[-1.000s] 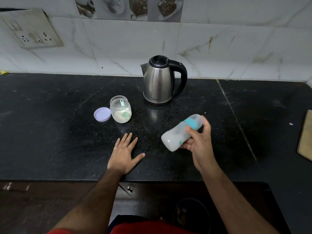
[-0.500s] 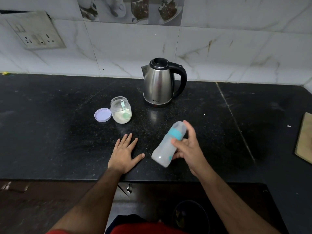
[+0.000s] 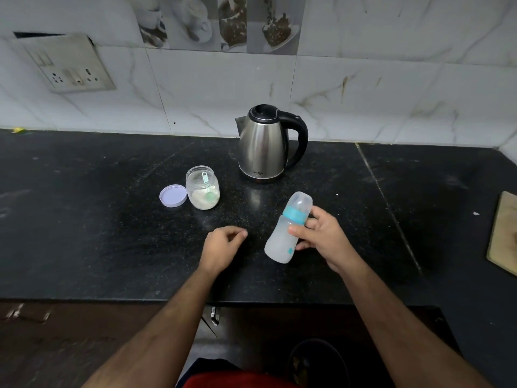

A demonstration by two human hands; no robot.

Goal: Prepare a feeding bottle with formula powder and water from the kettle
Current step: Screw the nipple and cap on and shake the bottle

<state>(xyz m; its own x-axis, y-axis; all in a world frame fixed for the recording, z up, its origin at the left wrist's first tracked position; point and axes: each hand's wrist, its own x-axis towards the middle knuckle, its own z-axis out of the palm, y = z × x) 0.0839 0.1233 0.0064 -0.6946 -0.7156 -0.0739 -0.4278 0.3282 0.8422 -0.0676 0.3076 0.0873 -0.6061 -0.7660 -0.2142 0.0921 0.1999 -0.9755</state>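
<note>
My right hand (image 3: 321,236) grips a capped feeding bottle (image 3: 285,233) with a teal collar, held nearly upright just above the black counter (image 3: 84,219), cap tilted away from me. My left hand (image 3: 222,245) hovers left of the bottle with fingers loosely curled and holds nothing. A steel kettle (image 3: 264,147) with a black handle stands behind the bottle near the wall. An open jar of formula powder (image 3: 202,187) with a green scoop inside sits left of the kettle, its lilac lid (image 3: 173,195) lying beside it.
A wooden board (image 3: 503,236) lies at the counter's right edge. A switch and socket plate (image 3: 70,65) is on the tiled wall at the left. The counter's front edge runs just below my wrists.
The bottle has swung from lying sideways to nearly upright in my right hand. My left hand lifted from flat on the counter and curled its fingers, shifting toward the bottle.
</note>
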